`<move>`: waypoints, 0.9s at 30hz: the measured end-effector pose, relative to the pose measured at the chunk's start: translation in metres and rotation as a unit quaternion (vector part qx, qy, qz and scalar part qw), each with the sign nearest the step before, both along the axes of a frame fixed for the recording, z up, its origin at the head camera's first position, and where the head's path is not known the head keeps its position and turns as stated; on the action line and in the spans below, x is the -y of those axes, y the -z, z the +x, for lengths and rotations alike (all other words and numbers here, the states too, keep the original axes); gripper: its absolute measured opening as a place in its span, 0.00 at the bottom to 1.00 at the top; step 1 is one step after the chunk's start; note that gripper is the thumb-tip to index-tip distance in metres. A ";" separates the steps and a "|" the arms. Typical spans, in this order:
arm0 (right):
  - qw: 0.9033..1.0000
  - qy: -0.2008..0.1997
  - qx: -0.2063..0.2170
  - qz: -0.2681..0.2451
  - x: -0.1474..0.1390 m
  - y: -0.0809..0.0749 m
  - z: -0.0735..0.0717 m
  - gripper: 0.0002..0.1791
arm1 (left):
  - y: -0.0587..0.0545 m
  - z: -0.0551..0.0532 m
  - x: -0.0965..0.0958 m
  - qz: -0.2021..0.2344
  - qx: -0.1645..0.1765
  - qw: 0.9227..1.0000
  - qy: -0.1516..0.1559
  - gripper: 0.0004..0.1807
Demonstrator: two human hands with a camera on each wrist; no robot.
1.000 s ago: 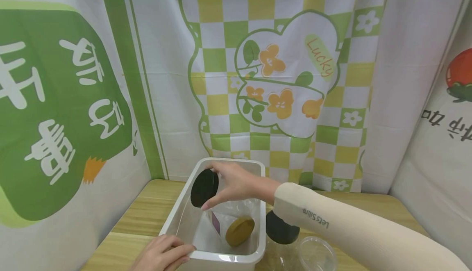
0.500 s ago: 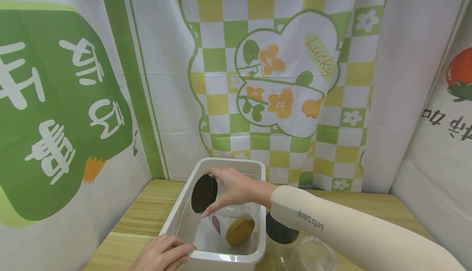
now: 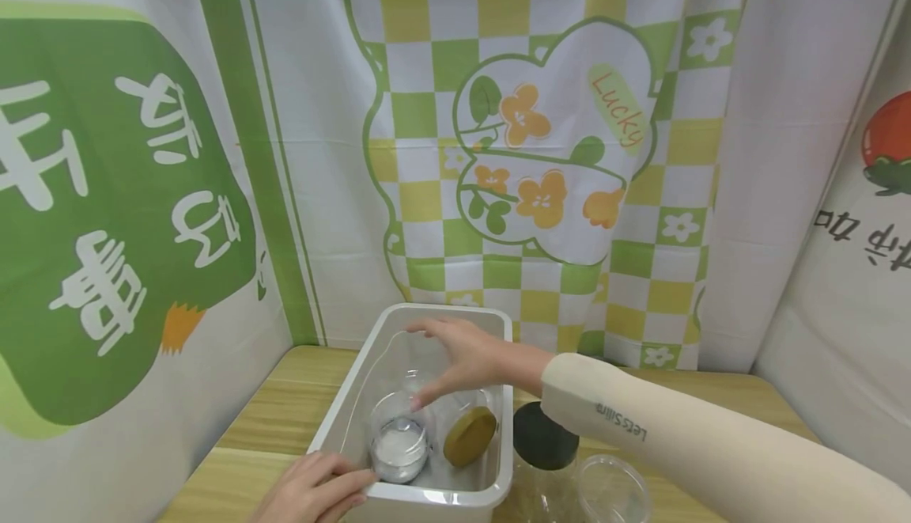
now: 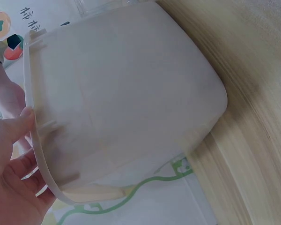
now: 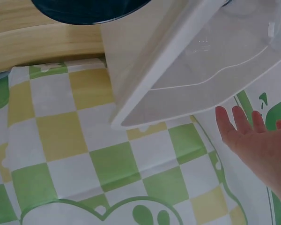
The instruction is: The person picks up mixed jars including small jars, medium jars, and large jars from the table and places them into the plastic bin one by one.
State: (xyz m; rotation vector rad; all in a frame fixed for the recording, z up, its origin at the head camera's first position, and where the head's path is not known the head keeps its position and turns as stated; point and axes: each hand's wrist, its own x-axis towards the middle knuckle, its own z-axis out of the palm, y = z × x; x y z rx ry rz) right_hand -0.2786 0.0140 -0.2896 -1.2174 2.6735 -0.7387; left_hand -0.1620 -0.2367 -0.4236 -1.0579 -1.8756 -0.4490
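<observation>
1. The clear jar (image 3: 398,452) is inside the bin (image 3: 441,497), near its front-left corner; a round end faces up toward the head camera, foreshortening its long axis.
2. The right hand (image 3: 466,358) hovers above, fingers spread, thumb apart, pinching nothing.
3. Beside the jar, a gold lid (image 3: 470,436) faces the person, tilted.
4. The left hand (image 3: 313,489) grips the bin's rim between thumb and fingers.
5. A black-lidded jar (image 3: 545,437) stands upright right of the bin.

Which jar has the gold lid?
The jar inside the white bin, right of the clear container, which shows no gold; the outer jar has a black lid.
</observation>
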 end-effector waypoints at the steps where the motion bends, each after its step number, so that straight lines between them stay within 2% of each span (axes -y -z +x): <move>1: 1.000 0.001 0.001 0.001 -0.002 0.000 0.000 0.55 | -0.001 0.000 0.000 0.000 -0.002 1.000 0.002 0.22; 9: 1.000 -0.003 -0.001 -0.005 -0.023 0.002 -0.003 0.52 | -0.003 0.000 -0.001 0.000 -0.009 1.000 0.008 0.21; 15: 1.000 -0.011 0.003 -0.028 -0.041 0.003 -0.003 0.51 | -0.002 0.001 -0.001 0.004 0.007 1.000 0.004 0.22; 27: 0.997 0.018 0.028 -0.065 -0.079 0.012 0.000 0.48 | -0.002 0.003 0.000 0.005 0.025 1.000 0.002 0.21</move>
